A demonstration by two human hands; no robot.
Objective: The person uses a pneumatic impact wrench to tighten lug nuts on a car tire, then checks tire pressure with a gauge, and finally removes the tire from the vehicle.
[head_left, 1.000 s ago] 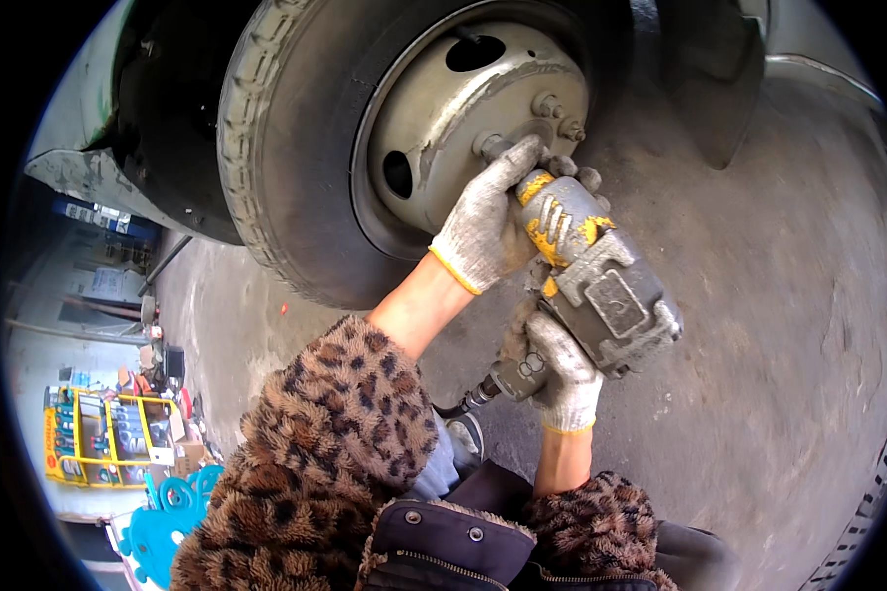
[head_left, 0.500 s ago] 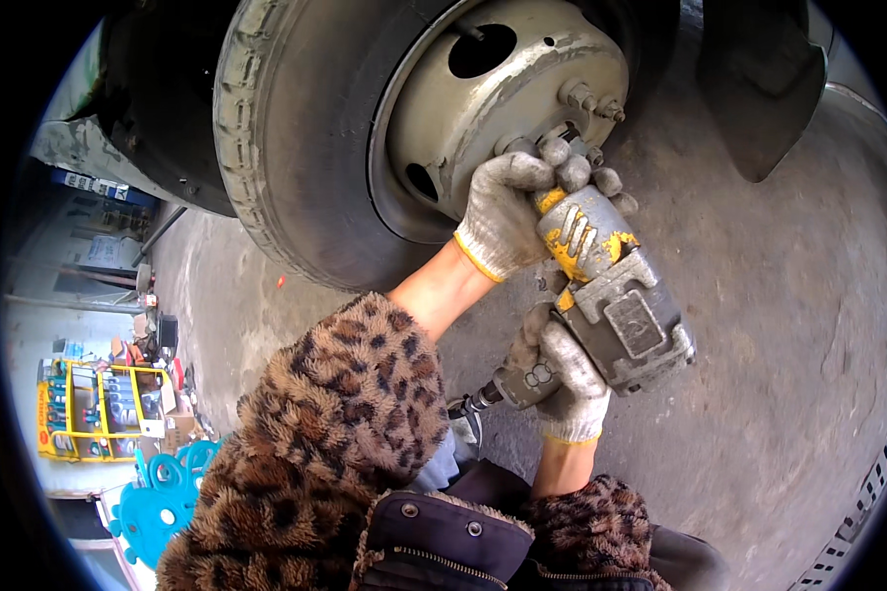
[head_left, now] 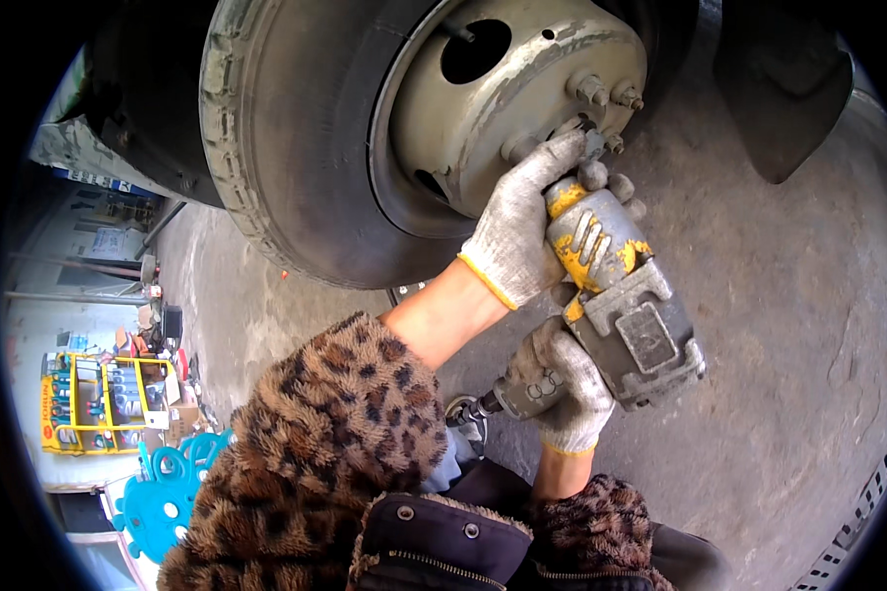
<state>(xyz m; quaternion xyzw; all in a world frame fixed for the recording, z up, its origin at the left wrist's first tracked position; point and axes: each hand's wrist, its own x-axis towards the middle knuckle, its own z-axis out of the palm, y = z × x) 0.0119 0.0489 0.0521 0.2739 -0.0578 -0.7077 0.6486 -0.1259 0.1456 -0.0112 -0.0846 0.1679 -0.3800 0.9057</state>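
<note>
Head view: a worn grey-and-yellow impact wrench (head_left: 626, 295) was held in both gloved hands, its body right of the left hand (head_left: 517, 227) and above the right hand (head_left: 567, 394). Tool nose was gripped by the left hand, fingers curled round it, thumb laid forward. Handle was wrapped by the right hand; trigger finger was hidden, so trigger state couldn't be told. Steel wheel (head_left: 508, 94) was just ahead of the left hand, tire (head_left: 296, 148) to that hand's left, lug studs (head_left: 591, 91) just beyond its fingertips. Whether the rotating end was seated couldn't be told; view was blocked by the left hand.

Risks, as judged: gloved fingers could be caught and wound in if the tool was triggered with the left hand that far forward. A nut could be rounded if drive was applied off-axis. Wrists could be wrenched by torque kick if the right-hand grip was slack. Hose fitting (head_left: 486, 402), left of the right hand, could be strained by a sharp handle swing.
</note>
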